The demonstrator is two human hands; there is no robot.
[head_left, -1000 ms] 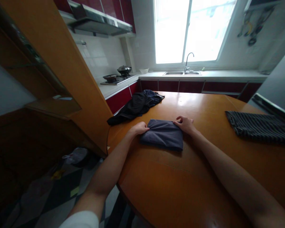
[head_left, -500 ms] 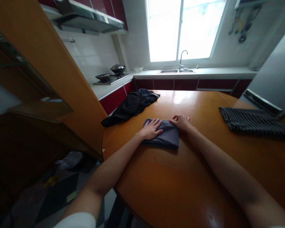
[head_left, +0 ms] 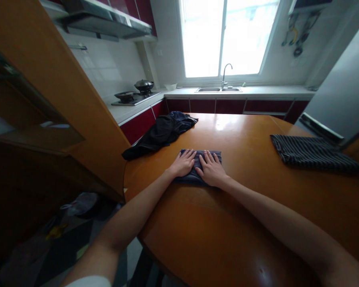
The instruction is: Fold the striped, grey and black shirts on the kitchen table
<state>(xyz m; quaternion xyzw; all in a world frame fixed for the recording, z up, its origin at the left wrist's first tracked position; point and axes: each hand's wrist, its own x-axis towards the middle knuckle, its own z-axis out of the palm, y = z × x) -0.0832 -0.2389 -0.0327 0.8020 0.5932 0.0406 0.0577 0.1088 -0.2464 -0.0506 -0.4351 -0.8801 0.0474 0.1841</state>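
A folded dark grey-blue cloth garment [head_left: 194,177] lies flat on the wooden table [head_left: 197,231]; its exact kind cannot be made out. My left hand [head_left: 183,163] rests palm down on its left half, fingers stretched out. On the right half my right hand [head_left: 212,169] presses flat, fingers spread, thumb pointing toward the left hand. Both hands cover much of the cloth, whose far edge and near edge show around them.
A crumpled pile of dark clothes [head_left: 167,129] lies at the table's far left. To the right sits a folded black striped garment [head_left: 312,153]. Beyond the table are a counter with a sink [head_left: 218,90], a stove with pans [head_left: 144,85] and a fridge [head_left: 341,87].
My right hand has moved from the cloth's far right corner onto its top and spread out flat. My left hand stays on the left half. The view has shifted slightly.
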